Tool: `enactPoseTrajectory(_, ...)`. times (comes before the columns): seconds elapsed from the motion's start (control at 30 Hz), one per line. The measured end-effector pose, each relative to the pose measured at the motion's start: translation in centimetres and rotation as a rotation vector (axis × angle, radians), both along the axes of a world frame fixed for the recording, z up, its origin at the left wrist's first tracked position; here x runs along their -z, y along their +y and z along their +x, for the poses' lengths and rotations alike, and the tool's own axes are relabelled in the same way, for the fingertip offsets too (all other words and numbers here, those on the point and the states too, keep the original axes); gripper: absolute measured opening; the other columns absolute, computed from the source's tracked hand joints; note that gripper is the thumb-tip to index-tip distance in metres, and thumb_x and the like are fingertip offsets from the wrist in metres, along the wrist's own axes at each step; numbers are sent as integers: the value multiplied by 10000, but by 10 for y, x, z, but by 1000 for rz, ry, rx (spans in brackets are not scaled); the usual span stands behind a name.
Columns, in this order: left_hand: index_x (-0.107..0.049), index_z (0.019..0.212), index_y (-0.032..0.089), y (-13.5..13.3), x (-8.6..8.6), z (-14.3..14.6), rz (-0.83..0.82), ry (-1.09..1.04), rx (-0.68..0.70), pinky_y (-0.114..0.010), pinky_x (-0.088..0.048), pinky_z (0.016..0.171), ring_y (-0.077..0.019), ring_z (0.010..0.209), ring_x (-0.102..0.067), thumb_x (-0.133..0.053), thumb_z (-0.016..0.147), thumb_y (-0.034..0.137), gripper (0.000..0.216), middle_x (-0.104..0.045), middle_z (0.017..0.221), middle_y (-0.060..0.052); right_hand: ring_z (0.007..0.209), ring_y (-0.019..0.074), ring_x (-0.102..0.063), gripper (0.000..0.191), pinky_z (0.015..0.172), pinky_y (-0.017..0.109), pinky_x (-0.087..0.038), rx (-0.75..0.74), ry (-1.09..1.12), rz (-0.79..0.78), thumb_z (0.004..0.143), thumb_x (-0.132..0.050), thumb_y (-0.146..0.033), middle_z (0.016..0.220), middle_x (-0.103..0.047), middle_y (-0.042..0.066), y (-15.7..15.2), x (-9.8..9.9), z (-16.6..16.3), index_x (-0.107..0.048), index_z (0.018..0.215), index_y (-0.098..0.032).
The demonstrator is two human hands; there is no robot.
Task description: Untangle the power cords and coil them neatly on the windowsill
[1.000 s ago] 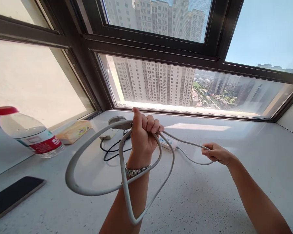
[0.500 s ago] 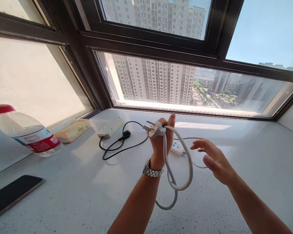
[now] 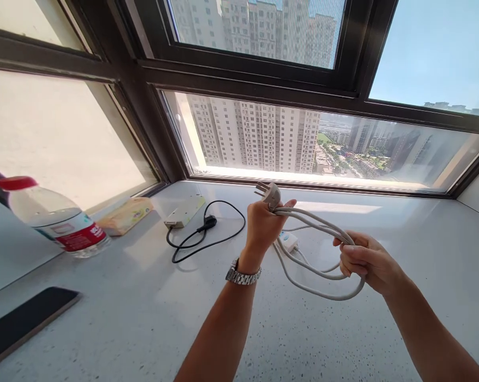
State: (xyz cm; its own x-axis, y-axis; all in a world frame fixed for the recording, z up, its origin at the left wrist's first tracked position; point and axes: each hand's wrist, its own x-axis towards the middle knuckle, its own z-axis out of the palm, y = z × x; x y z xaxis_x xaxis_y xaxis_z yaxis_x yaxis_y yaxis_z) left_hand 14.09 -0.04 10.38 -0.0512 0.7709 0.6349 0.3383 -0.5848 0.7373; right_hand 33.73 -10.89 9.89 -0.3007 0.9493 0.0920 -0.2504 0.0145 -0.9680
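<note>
My left hand (image 3: 263,225), with a metal watch on its wrist, is closed around a bundle of grey-white cable (image 3: 316,225) just below its plug (image 3: 269,193), which points up and to the left. My right hand (image 3: 368,260) is closed on the other end of the same loops, so the cable stretches between both hands above the white counter (image 3: 151,318). Slack loops hang below. The cable's white power strip (image 3: 289,240) lies on the counter behind the loops, partly hidden.
A second power strip (image 3: 183,211) with a black cord (image 3: 207,233) lies at the back left. Beside it are a yellow tissue pack (image 3: 123,215), a water bottle (image 3: 58,223) with a red cap and a dark phone (image 3: 24,321). Dark-framed windows close off the back.
The wide loops were gathered into a tight bundle in my left hand. My right hand let go, opened, then closed on the loops' far end and pulled them out to the right.
</note>
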Motion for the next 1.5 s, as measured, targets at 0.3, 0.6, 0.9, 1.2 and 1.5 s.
enactPoseTrajectory(0.3,-450,501,170,-6,-7,-8,-430,-243,571,-202,-352,442,-56,399,-385,-766,618,395,406,-388,409,74,406,34,-156,344,340,166,-224,235,165,-42,761,-677,-479,498,-249,-93,30,16,24,-662,757,-136)
enactPoseTrajectory(0.6,-532,661,160,-10,-7,-10,-537,-109,991,-224,-410,529,-57,423,-415,-698,707,449,336,-433,456,73,422,37,-185,364,353,192,-154,623,66,95,662,-755,-495,474,-306,-69,30,13,23,-663,635,-144)
enactPoseTrajectory(0.9,-626,709,151,-25,-16,0,-372,227,748,-198,-325,450,-80,497,-426,-725,682,384,255,-488,545,34,451,63,-226,330,386,228,-158,681,-172,168,706,-698,-408,482,-339,-47,22,7,20,-549,535,-169)
enactPoseTrajectory(1.2,-550,601,152,-28,-12,11,-378,131,794,-196,-268,430,-61,468,-353,-717,684,352,273,-409,513,53,427,54,-217,313,374,213,-159,616,-104,224,718,-721,-456,497,-327,-63,8,2,9,-599,646,-177)
enactPoseTrajectory(1.5,-583,569,153,-29,-19,4,-437,-244,764,-221,-178,424,-47,434,-256,-741,620,345,254,-322,447,74,724,203,-608,537,702,355,-499,457,93,350,856,-399,-664,709,-634,55,23,13,2,-707,830,-225)
